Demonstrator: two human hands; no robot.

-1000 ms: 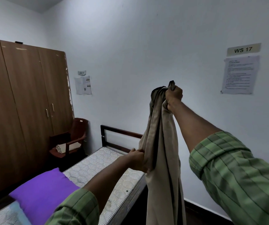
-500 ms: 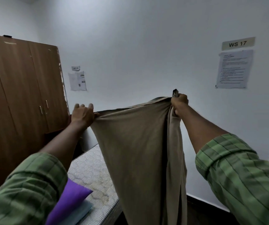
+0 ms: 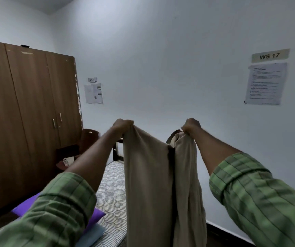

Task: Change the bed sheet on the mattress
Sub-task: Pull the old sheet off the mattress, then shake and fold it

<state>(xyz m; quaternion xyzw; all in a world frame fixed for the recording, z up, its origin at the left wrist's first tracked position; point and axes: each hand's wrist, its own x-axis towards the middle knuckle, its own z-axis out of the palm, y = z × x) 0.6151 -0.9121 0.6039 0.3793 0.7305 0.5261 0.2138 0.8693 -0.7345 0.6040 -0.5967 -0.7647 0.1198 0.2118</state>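
A beige bed sheet (image 3: 148,184) hangs in two long folds in front of me, above the bare quilted mattress (image 3: 114,189). My left hand (image 3: 122,126) grips its upper edge on the left. My right hand (image 3: 191,126) grips a bunched part of the same edge on the right. Both arms are stretched forward at about chest height. The sheet's lower end runs out of view at the bottom and hides the mattress's right side.
A purple pillow (image 3: 96,215) lies on a light blue cloth (image 3: 93,236) on the mattress near me. The dark bed headboard (image 3: 115,150) stands at the far end. A brown chair (image 3: 88,139) and a wooden wardrobe (image 3: 27,122) are at left. White walls close in right.
My left hand slid from low on the sheet up and out to the left, spreading it, then came back toward the right hand. My right hand dropped lower.
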